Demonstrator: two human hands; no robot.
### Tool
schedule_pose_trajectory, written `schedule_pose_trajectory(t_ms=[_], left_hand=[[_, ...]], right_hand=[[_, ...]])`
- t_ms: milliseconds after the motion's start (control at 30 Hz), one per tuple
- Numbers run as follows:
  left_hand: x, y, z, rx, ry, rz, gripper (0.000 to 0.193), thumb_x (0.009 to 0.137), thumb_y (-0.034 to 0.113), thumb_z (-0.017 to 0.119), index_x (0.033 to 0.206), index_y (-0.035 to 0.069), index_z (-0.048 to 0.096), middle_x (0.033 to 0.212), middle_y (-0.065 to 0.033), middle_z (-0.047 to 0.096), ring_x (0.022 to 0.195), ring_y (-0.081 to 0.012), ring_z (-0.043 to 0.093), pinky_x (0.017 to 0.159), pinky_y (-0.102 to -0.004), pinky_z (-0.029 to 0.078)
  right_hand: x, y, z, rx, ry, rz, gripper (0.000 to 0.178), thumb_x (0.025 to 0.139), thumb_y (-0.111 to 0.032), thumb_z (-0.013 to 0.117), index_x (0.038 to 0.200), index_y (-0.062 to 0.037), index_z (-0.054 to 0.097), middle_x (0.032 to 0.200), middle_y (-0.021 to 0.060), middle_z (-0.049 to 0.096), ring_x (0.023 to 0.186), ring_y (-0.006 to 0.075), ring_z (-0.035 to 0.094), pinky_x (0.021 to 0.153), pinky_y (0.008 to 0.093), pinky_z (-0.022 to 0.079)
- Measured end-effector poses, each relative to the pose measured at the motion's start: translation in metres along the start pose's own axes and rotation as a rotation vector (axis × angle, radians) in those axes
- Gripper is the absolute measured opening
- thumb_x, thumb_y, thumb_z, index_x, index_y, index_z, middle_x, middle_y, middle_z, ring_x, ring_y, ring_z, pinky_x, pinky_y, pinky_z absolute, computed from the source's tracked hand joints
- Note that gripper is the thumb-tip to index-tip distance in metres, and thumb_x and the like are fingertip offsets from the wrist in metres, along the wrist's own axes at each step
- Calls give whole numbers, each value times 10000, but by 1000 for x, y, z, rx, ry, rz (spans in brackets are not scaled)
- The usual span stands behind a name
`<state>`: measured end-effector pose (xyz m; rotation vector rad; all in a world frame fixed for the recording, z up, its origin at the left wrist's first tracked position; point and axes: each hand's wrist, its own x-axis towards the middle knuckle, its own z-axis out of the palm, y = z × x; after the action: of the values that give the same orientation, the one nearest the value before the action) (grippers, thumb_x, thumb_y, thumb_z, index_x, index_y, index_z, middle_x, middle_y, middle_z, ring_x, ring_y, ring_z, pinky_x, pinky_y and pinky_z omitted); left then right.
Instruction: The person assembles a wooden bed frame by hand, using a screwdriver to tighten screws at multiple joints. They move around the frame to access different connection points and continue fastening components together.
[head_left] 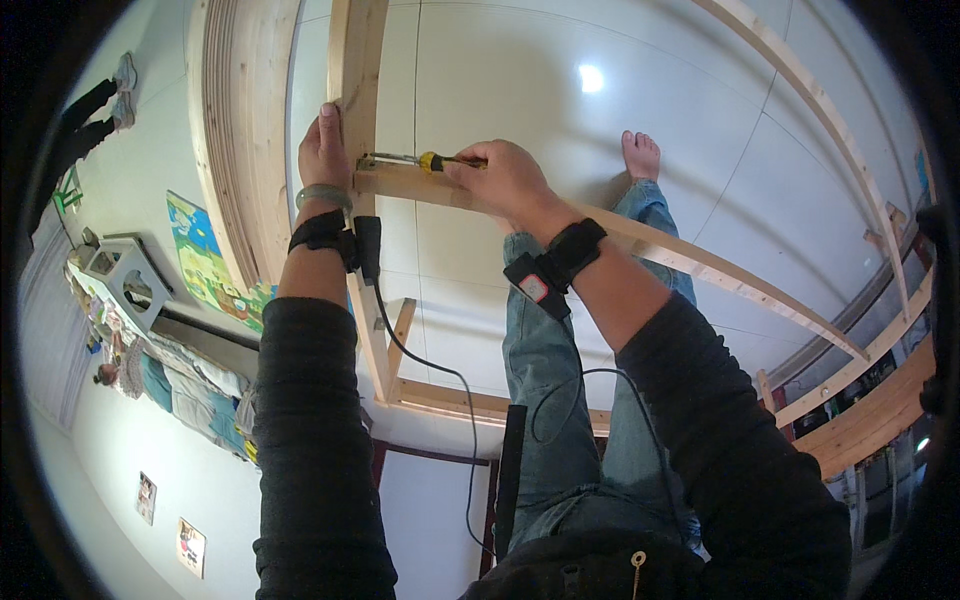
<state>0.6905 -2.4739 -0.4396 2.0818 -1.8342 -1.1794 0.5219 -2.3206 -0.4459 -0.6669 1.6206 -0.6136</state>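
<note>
My left hand (325, 158) is closed around the edge of a pale wooden post (358, 60), its thumb lying along the wood. In my right hand (508, 182) is a screwdriver (431, 161) with a yellow and black handle. Its metal shaft points left, toward the joint where a wooden crossbar (690, 258) meets the post. Small dark metal shows at that joint, but the exact contact of the tip is too small to make out. The crossbar runs from the joint to the lower right, passing under my right wrist.
Long wooden boards (240, 130) stand left of the post. More frame rails (815, 90) curve along the right. My bare foot (641, 156) is on the tiled floor beyond the crossbar. A black cable (425, 362) hangs from my left wrist. Another person's legs (88, 122) show at upper left.
</note>
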Motion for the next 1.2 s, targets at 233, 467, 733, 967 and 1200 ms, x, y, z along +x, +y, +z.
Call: schedule_pose_trajectory(t_ms=[233,467,733,967,1200], left_hand=[[-1,-1,1,5,34,-9,724,830,612,387,1022,-58,582,895,-138,618,869,-207,557,789,-298,416],[1,-5,1,-30,7,-25,693,825,604,410,1006,-35,604,862,-133,628,839,-187,567,759,-292,427],[-1,-3,0,-15,42,3,704,811,623,419,1004,-25,612,842,-116,629,803,-182,565,733,-292,431],[3,-10,4,-109,28,8,685,802,633,426,901,-13,631,767,-105,616,728,-183,542,678,-308,428],[2,-10,3,6,71,41,694,806,649,376,833,5,633,703,-118,599,688,-225,548,655,-334,431]], right_hand=[[2,-3,6,-45,8,6,312,728,-362,618,833,-74,677,792,139,642,759,283,612,705,354,483],[3,-1,5,-52,-64,43,314,776,-335,603,891,-48,662,810,128,647,743,230,614,693,310,476],[4,-5,5,-56,-99,64,327,799,-330,596,906,-26,655,790,124,646,698,203,606,664,289,469],[7,0,2,44,-128,100,365,785,-387,563,843,-42,669,730,136,640,671,253,606,658,330,470],[24,-8,-1,125,-286,172,392,822,-378,533,811,-7,657,677,131,624,599,250,560,614,334,447]])
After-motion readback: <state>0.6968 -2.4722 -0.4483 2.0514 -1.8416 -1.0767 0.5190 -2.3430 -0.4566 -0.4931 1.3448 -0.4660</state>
